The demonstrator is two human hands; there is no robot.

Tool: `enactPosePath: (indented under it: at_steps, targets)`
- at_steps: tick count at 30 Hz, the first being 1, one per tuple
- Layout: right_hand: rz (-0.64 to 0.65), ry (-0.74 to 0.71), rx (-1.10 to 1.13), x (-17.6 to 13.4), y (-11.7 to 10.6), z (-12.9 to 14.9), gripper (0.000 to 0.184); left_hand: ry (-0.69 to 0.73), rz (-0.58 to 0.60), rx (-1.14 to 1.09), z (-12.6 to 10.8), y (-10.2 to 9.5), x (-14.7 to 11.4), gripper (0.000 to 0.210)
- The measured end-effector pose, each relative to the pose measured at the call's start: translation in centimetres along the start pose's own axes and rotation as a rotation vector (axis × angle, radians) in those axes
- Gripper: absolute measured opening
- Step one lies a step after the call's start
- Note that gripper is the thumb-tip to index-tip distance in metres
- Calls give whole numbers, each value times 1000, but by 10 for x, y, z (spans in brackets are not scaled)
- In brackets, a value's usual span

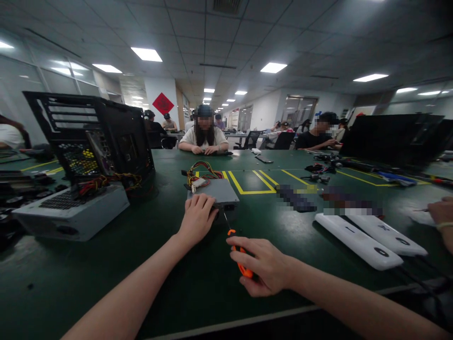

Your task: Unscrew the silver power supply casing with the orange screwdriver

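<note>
A grey computer power supply unit (226, 191) lies on the green table in front of me, a bundle of coloured wires (201, 172) with a white connector at its far left. My left hand (198, 215) grips its near left corner, fingers over the top and thumb along the near side. In my right hand (264, 264) is a screwdriver (242, 262) with an orange and black handle, my fingers closed around it. Its thin shaft points up and away, the tip at or close to the unit's near face; contact is too small to tell.
A black computer case (116, 141) and a second power supply (71, 217) stand on the left. To the right lie two white elongated devices (357, 241) with cables; another person's hand (442, 212) is beyond them. A person (204, 134) sits opposite. A dark monitor (389, 141) stands back right.
</note>
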State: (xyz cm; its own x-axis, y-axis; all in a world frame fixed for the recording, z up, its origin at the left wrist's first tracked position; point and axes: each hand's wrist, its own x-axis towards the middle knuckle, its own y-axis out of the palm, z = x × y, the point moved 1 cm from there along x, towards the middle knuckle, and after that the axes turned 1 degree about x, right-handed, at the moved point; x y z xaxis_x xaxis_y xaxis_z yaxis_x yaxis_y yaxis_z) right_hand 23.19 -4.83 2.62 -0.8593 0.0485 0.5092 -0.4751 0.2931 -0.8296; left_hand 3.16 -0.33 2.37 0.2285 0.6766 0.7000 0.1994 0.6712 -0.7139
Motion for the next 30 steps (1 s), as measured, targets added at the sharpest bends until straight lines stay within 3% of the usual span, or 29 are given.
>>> enactPosePath:
  at_steps: [4,10,18,26,30]
  targets:
    - [12,-56,-35,2,-1,4,31,15,11,-12,2,-1,-2,24]
    - [-272,58,118,-4,7,0,42,28,15,-21,4,-5,-4,25]
    - [-66,-67,30,5,3,0,35,-9,38,-65,5,-7,-4,26]
    - [-234,18,180,6,17,-11,38,-51,10,-55,7,5,-2,28]
    - [-254,94,172,6,12,-11,34,-33,14,-31,8,6,-1,28]
